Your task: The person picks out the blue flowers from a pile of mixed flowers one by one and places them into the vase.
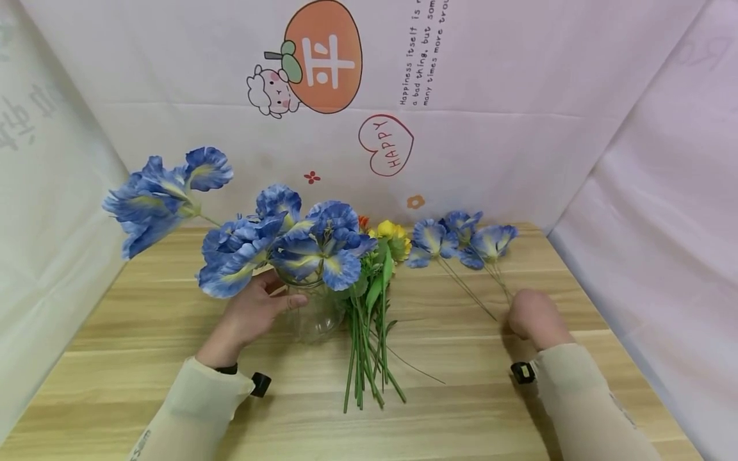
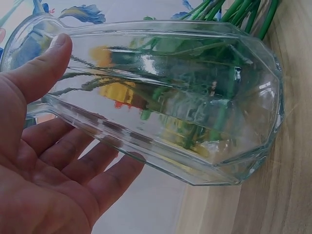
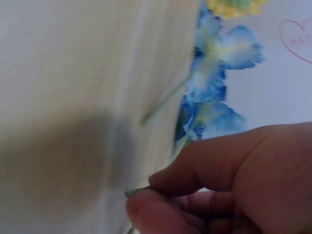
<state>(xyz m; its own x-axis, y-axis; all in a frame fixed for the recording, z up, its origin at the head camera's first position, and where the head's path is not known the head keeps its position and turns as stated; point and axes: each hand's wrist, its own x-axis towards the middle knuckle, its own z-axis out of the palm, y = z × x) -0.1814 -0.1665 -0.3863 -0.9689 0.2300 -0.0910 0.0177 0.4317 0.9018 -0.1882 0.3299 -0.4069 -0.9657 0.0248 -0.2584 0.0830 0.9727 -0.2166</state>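
A clear glass vase (image 1: 316, 317) stands on the table with several blue artificial irises (image 1: 325, 250) in it. My left hand (image 1: 250, 310) holds it at the neck, thumb (image 2: 46, 61) on one side and fingers along the other. One iris (image 1: 152, 198) leans far out to the left. At the table's right, my right hand (image 1: 537, 315) pinches the lower end of a green stem (image 3: 139, 191) between thumb and forefinger. That stem leads up to a blue iris (image 1: 494, 243) lying at the back of the table.
Right beside the vase lies a bundle of green stems (image 1: 369, 346) with yellow flowers (image 1: 394, 240) and an orange one at the back. Another blue iris (image 1: 429, 240) lies near the one in the right hand. White printed cloth (image 1: 490, 128) walls the wooden table (image 1: 455, 416) at back and sides.
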